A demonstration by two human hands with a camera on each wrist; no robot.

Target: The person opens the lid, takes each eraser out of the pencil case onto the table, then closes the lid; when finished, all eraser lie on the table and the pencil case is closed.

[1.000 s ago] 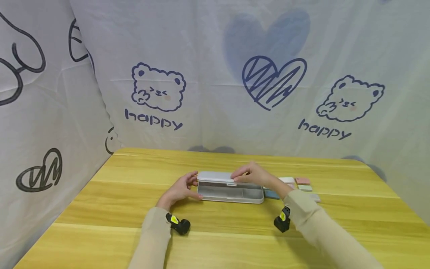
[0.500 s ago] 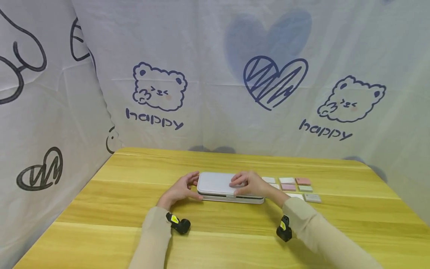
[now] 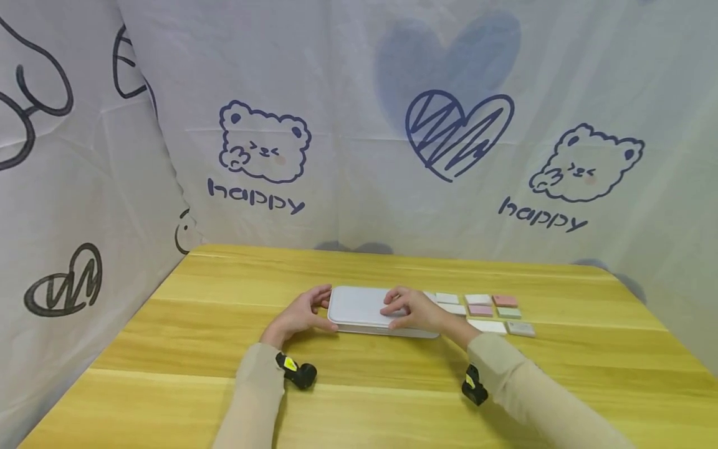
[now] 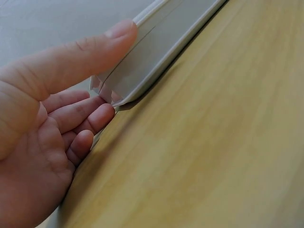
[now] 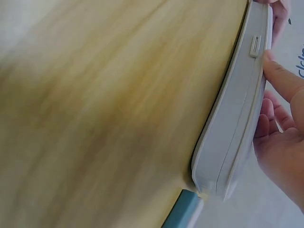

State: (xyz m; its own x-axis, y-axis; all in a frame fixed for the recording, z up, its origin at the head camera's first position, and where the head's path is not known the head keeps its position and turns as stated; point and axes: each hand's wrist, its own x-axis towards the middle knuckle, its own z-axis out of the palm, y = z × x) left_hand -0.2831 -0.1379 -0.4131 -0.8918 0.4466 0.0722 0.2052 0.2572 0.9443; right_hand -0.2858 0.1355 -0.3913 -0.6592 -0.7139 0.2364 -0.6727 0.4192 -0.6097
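Observation:
A long white pencil case with rounded corners lies on the table, its lid down over the base. My left hand holds its left end, thumb at the front corner and fingers around the end. In the left wrist view the left thumb lies along the case's upper edge. My right hand presses on the right part of the lid, hiding some of it. The right wrist view shows the right thumb at the lid's front edge, near a small latch.
Right of the case lie several small flat blocks, among them a red one, a pink one and a grey one. A blue-green block sits close to the case's right end. A printed cloth hangs behind the wooden table.
The lid has swung down from raised, with the compartments showing, to lying flat on the base. My right hand moved down with it; my left hand stayed at the left end.

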